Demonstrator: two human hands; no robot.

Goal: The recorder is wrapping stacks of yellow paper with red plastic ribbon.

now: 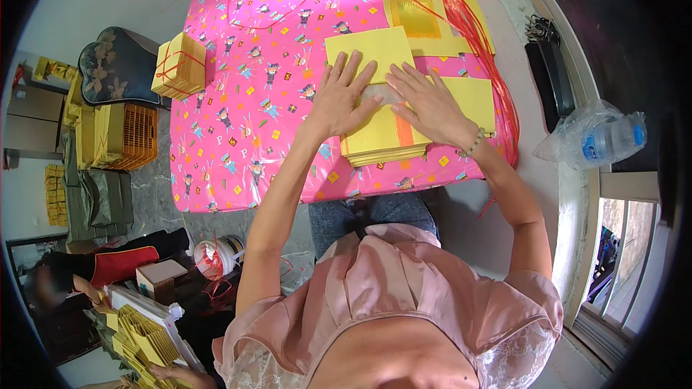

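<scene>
A stack of yellow paper sheets (382, 145) lies near the front edge of the pink-covered table, with an orange strip and a greyish patch showing on top. My left hand (344, 98) lies flat with fingers stretched over the stack's left part, its fingertips on a yellow sheet (371, 47) that extends beyond the far side. Across the right part rests my right hand (432, 108), fingers also extended; it hides some of the stack. More yellow sheets (472, 101) lie just right of that hand. Neither hand grips anything.
Yellow paper with an orange square (417, 18) lies at the far right, beside long red strings (468, 21) trailing down the table's right edge. A yellow bundle tied in red (180, 68) stands left. A bagged bottle (598, 142) is on the right ledge. Another person handles yellow stacks (148, 338) lower left.
</scene>
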